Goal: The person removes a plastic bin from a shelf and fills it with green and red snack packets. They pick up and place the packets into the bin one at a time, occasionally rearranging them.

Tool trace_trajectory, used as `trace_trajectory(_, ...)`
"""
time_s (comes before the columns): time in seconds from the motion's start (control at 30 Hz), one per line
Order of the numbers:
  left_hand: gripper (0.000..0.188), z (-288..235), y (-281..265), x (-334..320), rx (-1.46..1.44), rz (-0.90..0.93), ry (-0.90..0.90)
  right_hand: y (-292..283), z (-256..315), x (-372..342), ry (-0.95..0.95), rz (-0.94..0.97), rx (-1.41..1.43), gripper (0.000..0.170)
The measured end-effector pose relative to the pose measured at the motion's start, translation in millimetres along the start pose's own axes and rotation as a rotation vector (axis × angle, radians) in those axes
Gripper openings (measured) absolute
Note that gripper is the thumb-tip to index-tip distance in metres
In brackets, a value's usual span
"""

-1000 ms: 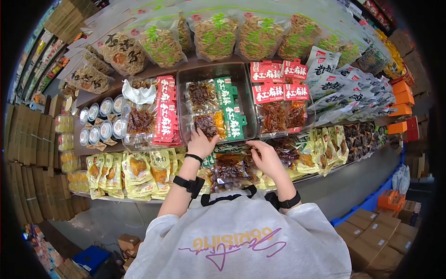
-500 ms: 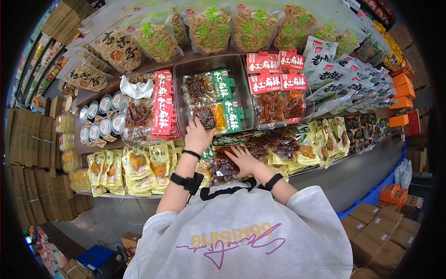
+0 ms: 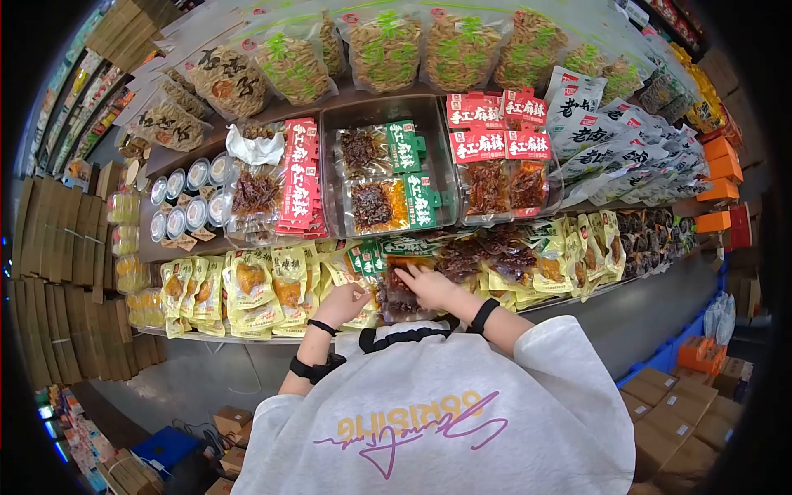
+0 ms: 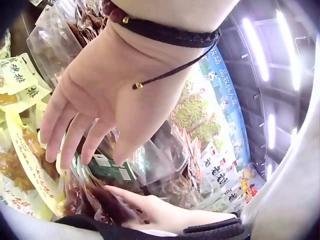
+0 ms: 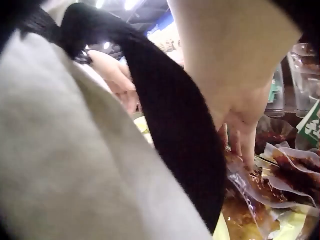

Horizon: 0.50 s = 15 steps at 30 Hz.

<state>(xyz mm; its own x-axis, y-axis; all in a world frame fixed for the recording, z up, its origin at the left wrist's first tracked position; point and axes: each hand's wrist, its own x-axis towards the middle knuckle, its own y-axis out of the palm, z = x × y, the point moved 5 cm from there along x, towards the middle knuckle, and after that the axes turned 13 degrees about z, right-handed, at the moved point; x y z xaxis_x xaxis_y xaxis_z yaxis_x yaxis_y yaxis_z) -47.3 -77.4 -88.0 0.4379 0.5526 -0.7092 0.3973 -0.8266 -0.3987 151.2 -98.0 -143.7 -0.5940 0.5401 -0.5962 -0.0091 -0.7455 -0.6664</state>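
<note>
In the head view my right hand [image 3: 431, 289] rests on a clear packet of dark red-brown snack [image 3: 404, 309] in the front row, fingers extended over it. Seen from the right wrist, its fingertips reach down onto the upright packets [image 5: 280, 180]. My left hand [image 3: 342, 305] hovers just left of these packets, near the yellow pouches [image 3: 285, 289]; its fingers hang loosely, holding nothing, in the left wrist view. Behind the hands, a clear bin [image 3: 328, 194] contains two packets with green header cards: a dark one [image 3: 363, 154] above and a dark-and-orange one [image 3: 373, 206] below.
Red-carded packets [image 3: 488, 186] fill the bin to the right, and more red-carded ones [image 3: 257, 194] lie left. Round lidded cups [image 3: 175, 221] stand farther left. Large snack bags [image 3: 379, 54] line the back, silver-white bags [image 3: 610, 153] the right. Cardboard boxes [image 3: 668, 412] sit below right.
My left hand has come off the lower packet in the bin and back toward the front row. My right hand has shifted left and down onto the front-row packets.
</note>
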Motion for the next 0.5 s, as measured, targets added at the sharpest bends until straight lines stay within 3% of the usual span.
trace_trajectory(0.03,0.04,-2.4,0.1,-1.3,0.01,-0.032,0.004,-12.0,-2.6,-5.7,-0.018,-0.148,0.003,0.074)
trace_trajectory(0.2,0.043,-5.8,1.0,-1.2,0.003,-0.056,0.066,-21.9,-12.8,-6.7,0.004,-0.335,0.039,0.063)
trace_trajectory(0.27,0.045,-15.7,-1.4,-6.9,0.014,-0.043,0.117,-50.0,-11.7,-31.7,-0.083,-0.247,0.3,0.059)
trace_trajectory(0.3,0.044,-20.2,-2.5,-10.9,0.003,-0.042,0.147,-52.3,-18.1,-39.3,-0.204,-0.389,0.338,0.055)
trace_trajectory(0.47,0.045,-52.6,-15.2,-39.9,-0.022,0.044,0.216,-110.6,-16.7,-135.2,-0.062,-0.424,0.703,0.052)
trace_trajectory(0.5,0.046,-61.4,-20.5,-48.0,-0.04,-0.003,0.239,-113.6,-17.7,-144.9,-0.163,-0.439,0.957,0.053)
